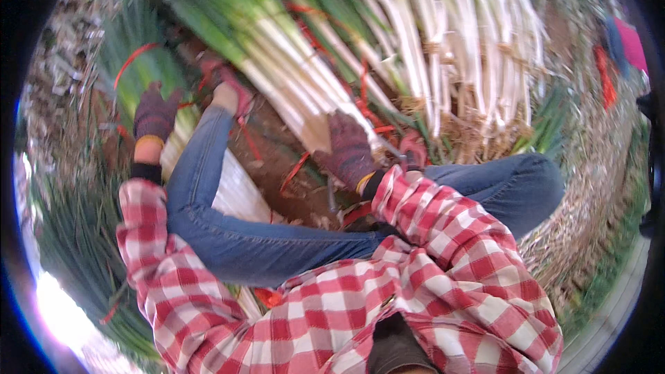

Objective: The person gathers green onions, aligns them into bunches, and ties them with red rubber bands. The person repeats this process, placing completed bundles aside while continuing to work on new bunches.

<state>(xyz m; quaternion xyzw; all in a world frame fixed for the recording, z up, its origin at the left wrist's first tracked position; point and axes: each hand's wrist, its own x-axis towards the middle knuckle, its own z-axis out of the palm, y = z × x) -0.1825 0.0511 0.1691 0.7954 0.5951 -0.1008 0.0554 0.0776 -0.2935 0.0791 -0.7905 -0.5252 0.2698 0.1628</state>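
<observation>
My left hand [156, 113], in a dark knit glove, lies with fingers apart on a bundle of green onions [150, 70] at the left. A red tie [136, 57] rings its green leaves, and its white stalks [236, 187] run under my left leg. My right hand [347, 149], gloved alike, rests spread against the white lower stalks of a second, larger bundle of green onions [291, 67]. Motion blurs this bundle. Beside the right hand is a thin metal piece [392, 149], its kind unclear.
Loose green onions [457, 47] with roots lie at the upper right. Red ties [296, 171] are scattered over the brown soil [265, 140] between my feet. More green leaves [78, 228] fill the left side. Dry plant litter [576, 208] covers the right; someone's pink and blue clothing [629, 44] shows there.
</observation>
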